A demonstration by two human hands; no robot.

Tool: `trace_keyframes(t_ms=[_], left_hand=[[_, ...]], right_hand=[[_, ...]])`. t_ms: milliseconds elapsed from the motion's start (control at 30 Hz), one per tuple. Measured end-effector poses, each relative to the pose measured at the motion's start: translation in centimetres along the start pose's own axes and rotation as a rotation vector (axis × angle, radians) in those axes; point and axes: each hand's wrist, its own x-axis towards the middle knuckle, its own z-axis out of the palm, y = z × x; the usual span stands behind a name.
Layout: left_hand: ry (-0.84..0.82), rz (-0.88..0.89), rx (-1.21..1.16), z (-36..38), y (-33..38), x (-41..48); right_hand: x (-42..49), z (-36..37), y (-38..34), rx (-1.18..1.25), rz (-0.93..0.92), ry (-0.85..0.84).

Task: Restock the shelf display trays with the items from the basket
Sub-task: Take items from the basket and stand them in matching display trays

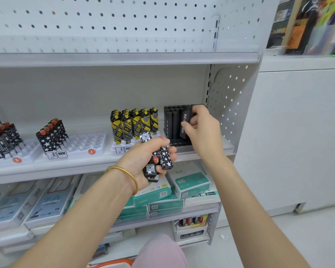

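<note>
Retail shop for sure: white pegboard shelving (124,22), display trays (89,144) with round price stickers (91,151), and boxed data cables (50,202) plus teal boxes (190,182) stacked underneath.

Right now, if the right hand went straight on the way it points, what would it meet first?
Probably the upright black lighters in the dark tray; the right hand, gripping a black lighter, looks nearly against them.
</note>
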Motion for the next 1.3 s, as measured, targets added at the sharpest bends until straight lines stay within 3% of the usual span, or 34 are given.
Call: trace_keyframes(t_ms=[600, 1000, 1300], left_hand=[[-0.018, -0.031, -0.009, -0.4, 0.0, -0.3], [-0.031, -0.046, -0.001, -0.4, 0.1, -0.2], [-0.029, -0.045, 0.002, -0.5, 0.2, -0.3]], right_hand=[[1.1, 0.8, 0.0, -0.203, -0.197, -0.068], [1.8, 0.8, 0.5, -0.015, -0.098, -0.066], [1.2, 0.9, 0.0, -0.224, -0.191, -0.043]])
